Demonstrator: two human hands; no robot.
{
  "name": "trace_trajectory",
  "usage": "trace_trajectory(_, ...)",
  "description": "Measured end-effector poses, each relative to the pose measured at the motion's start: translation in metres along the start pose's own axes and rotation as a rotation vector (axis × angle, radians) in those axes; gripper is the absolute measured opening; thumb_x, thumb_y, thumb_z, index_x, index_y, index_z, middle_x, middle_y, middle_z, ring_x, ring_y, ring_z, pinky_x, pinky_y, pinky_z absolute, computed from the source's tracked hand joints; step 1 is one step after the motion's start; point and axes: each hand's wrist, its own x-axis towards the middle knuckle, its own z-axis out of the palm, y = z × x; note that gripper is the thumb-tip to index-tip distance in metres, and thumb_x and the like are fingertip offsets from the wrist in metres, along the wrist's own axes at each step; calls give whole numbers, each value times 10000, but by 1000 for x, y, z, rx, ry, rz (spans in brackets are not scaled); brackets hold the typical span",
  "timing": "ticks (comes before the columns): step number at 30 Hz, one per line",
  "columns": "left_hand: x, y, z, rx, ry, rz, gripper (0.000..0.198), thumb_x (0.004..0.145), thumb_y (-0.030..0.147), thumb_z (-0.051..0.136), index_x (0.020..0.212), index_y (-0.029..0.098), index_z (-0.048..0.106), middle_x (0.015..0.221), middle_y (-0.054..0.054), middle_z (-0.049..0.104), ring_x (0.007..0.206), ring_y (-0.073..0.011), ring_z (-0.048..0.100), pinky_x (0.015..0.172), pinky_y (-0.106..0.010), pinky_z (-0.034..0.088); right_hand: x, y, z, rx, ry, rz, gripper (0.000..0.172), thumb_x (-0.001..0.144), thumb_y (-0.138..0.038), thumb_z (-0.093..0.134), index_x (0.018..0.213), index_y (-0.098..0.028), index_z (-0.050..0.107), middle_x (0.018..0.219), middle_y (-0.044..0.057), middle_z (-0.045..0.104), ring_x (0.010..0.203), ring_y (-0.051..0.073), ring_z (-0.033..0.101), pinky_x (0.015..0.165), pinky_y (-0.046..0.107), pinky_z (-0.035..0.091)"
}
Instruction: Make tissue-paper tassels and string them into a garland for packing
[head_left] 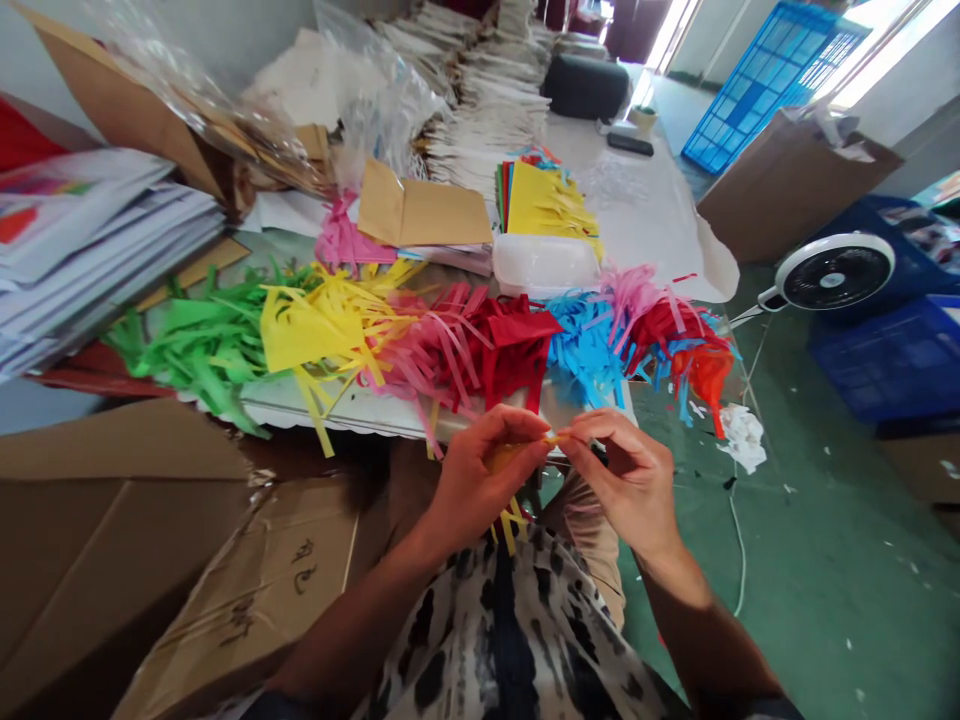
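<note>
My left hand [487, 470] is closed around a yellow fringed paper tassel [510, 522], whose cut strips hang down below the palm. Thumb and fingers of my right hand [630, 480] pinch the twisted end of the same paper, close against the left fingertips. Just beyond the hands, fringed paper lies in heaps along the table edge: green [206, 340], yellow [319, 325], pink [427, 345], dark red [514, 340] and blue [585, 335]. More pink, red and orange fringe [705, 368] spills over the right corner.
A white plastic container [546, 265] stands behind the heaps, near a stack of yellow fringed sheets [551, 205]. Cardboard boxes [277, 590] sit at the lower left. To the right are a fan [834, 278], a blue crate [892, 355] and a floor cable [739, 545].
</note>
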Motion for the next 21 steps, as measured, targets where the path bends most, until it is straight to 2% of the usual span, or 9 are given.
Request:
trace_trajectory(3, 1, 1, -3, 150, -205, -19, 260, 1022, 412, 633, 1116, 182, 711, 962, -33, 720, 850, -147, 652, 764, -239, 510, 2, -3, -4, -36, -44, -27, 141, 942, -165, 750, 835, -254, 731, 818, -18, 705, 807, 148, 629, 744, 298, 485)
trace_trajectory(5, 2, -1, -5, 248, -312, -47, 322, 1063, 445, 541, 1000, 166, 688, 816, 0, 640, 727, -117, 553, 670, -227, 438, 3, -4, -8, -33, -130, 4, 159, 943, -174, 750, 802, -246, 733, 781, -18, 701, 781, 149, 622, 725, 297, 474)
trace_trajectory(7, 1, -4, -4, 301, -361, -55, 403, 1088, 463, 469, 859, 165, 616, 731, 24, 541, 665, -101, 458, 623, -229, 375, 3, -3, -12, 3, -153, 61, 162, 960, -204, 734, 802, -239, 731, 773, -15, 690, 756, 147, 615, 707, 294, 470)
trace_trajectory(13, -4, -9, 0, 243, -404, -107, 449, 1104, 494, 400, 784, 192, 487, 671, 44, 479, 604, -88, 421, 598, -234, 350, 0, 1, -23, 7, 100, 75, 109, 975, -267, 719, 869, -240, 721, 851, -5, 642, 812, 139, 605, 755, 275, 488)
trace_trajectory(15, -4, -10, 2, 203, -394, -142, 455, 1096, 522, 408, 789, 194, 482, 661, 48, 468, 581, -83, 408, 573, -228, 343, 0, 1, -22, 57, 60, 99, 72, 971, -294, 724, 918, -246, 737, 897, 5, 667, 833, 144, 629, 761, 271, 514)
trace_trajectory(18, 0, -18, 3, 126, -359, -191, 443, 1077, 563, 432, 851, 192, 517, 698, 44, 479, 575, -81, 435, 551, -216, 363, 2, 4, -18, 118, -157, 140, 110, 967, -342, 729, 960, -245, 781, 976, 37, 728, 860, 163, 679, 749, 280, 556)
trace_trajectory(20, 3, -26, 3, 108, -340, -199, 438, 1061, 583, 461, 885, 190, 540, 709, 44, 468, 577, -83, 438, 543, -213, 361, 10, 8, -20, 110, -218, 179, 204, 993, -370, 693, 888, -229, 795, 909, 41, 741, 715, 133, 656, 632, 256, 536)
trace_trajectory(21, 4, -30, 2, 112, -336, -200, 443, 1052, 591, 476, 883, 188, 544, 700, 46, 452, 577, -84, 425, 538, -212, 347, 17, 11, -22, 109, -187, 211, 253, 1006, -386, 673, 858, -220, 793, 851, 35, 735, 610, 109, 610, 545, 238, 495)
